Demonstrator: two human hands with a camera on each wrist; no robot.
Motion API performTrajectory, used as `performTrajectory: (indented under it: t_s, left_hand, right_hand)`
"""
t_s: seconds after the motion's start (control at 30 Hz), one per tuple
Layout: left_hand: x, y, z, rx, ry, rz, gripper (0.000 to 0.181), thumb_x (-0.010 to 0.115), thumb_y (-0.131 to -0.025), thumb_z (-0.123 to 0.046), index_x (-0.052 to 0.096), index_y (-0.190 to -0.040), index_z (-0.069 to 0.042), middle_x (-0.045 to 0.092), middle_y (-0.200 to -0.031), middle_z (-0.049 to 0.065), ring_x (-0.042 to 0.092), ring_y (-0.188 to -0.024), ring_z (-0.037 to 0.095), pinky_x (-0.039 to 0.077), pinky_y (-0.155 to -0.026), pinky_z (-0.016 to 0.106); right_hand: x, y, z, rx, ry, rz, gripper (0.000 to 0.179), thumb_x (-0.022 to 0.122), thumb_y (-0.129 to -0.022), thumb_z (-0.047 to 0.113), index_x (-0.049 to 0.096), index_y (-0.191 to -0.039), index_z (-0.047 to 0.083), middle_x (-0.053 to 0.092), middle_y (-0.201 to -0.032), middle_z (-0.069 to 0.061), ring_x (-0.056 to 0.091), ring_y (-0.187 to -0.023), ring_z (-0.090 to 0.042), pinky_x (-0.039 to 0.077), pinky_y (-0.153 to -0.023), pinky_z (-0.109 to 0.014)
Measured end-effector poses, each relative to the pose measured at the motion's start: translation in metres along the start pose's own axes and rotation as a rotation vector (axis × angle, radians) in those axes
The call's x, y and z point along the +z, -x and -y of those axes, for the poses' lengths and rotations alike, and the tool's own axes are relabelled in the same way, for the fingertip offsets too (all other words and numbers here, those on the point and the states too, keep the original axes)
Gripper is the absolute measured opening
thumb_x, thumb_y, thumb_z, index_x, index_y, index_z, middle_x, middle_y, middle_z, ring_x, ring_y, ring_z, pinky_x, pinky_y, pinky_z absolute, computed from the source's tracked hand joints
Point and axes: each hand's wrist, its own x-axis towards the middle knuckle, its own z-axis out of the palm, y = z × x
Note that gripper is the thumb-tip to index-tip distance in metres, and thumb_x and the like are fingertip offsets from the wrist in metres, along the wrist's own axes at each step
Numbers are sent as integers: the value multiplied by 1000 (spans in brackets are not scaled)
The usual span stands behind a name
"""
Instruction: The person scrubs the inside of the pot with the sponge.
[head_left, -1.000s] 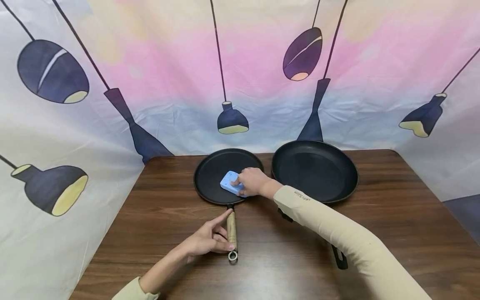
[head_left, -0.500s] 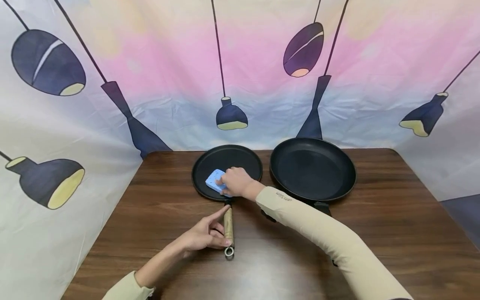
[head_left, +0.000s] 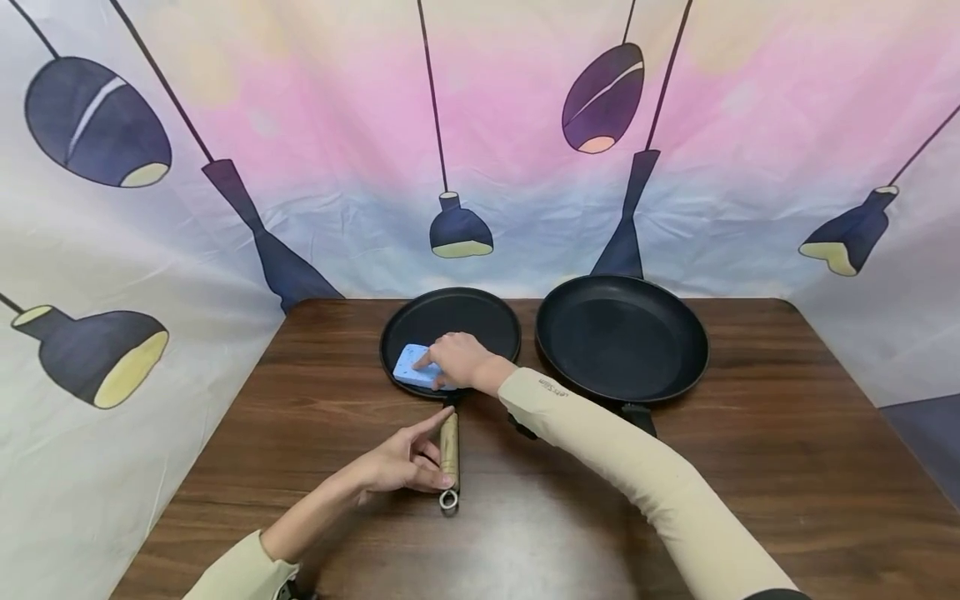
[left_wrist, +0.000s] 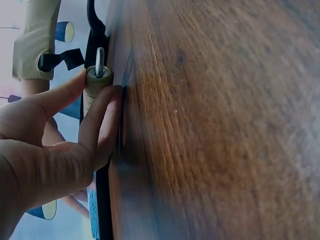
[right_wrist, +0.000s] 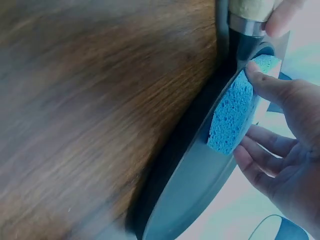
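Left hand holds the pale, cylindrical wooden handle of a flat, round black pan; thumb near its lower end, index finger stretched along it toward the pan. Left wrist view: thumb on one side of the handle, curled fingers on the other. A metal ring hangs at the handle's near end.

Right hand pinches a light-blue, rectangular, porous sponge between thumb and fingers. Sponge rests on the pan's cooking face, near left part, close to the rim. The two hands are apart from each other.

Just right of this pan: a larger, deeper round black frying pan, its black handle partly hidden by the beige right sleeve. Both pans stand on a dark-brown wood-grain desk. Behind: a pastel cloth backdrop printed with dark hanging lamps.
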Motion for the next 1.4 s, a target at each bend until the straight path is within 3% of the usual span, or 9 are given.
performTrajectory:
  t_s: [0.23, 0.47, 0.7, 0.8, 0.93, 1.13, 1.4]
  left_hand:
    - [1, 1, 0, 3, 1, -5, 104, 82, -86, -6, 15, -165, -16, 55, -105, 11, 63, -81, 10, 59, -77, 25]
    - [3, 2, 2, -4, 10, -12, 104, 81, -86, -3, 15, -166, -17, 55, -104, 11, 63, -80, 9, 58, -75, 22]
    - [4, 2, 3, 12, -14, -25, 103, 82, -85, -4, 18, -165, -17, 56, -106, 12, 62, -80, 10, 58, -78, 24]
    - [4, 3, 3, 7, -6, -27, 103, 82, -85, -3, 18, -165, -17, 56, -106, 11, 63, -80, 10, 59, -79, 25]
    - [3, 1, 4, 7, -4, -36, 103, 82, -85, -3, 18, -165, -18, 56, -105, 11, 63, -79, 10, 58, -77, 25]
    - [4, 0, 3, 2, 17, -32, 104, 82, -84, -2, 19, -165, -18, 56, -102, 10, 63, -78, 10, 59, -77, 25]
    - [4, 1, 2, 3, 1, -16, 104, 81, -86, -3, 16, -165, -16, 57, -101, 10, 62, -77, 10, 55, -72, 23]
  right_hand:
    - [-5, 20, -18, -41, 15, 47, 40, 76, -93, 31, 61, -130, 26, 66, -122, -1, 63, -113, -21, 54, -99, -37]
    - [-14, 35, -48, -38, -92, 139, 36, 78, -92, 22, 61, -124, 22, 65, -133, -4, 62, -117, -22, 53, -98, -39]
    - [-19, 35, -79, 101, -114, 128, 32, 78, -92, 21, 61, -119, 22, 66, -125, -5, 62, -102, -20, 52, -88, -36]
    - [-18, 34, -82, 110, -108, 117, 33, 78, -92, 24, 61, -121, 22, 67, -120, -6, 60, -95, -19, 52, -87, -36]
    - [-13, 37, -76, 67, -77, 86, 34, 80, -91, 26, 64, -121, 24, 70, -116, -5, 62, -91, -19, 55, -87, -36]
    - [-6, 36, -48, -27, -76, 42, 34, 80, -91, 25, 68, -122, 27, 72, -124, -2, 67, -100, -19, 57, -91, -38]
    - [2, 9, -19, -86, 49, 15, 44, 74, -96, 30, 60, -138, 32, 67, -134, 1, 64, -115, -19, 57, -96, -35]
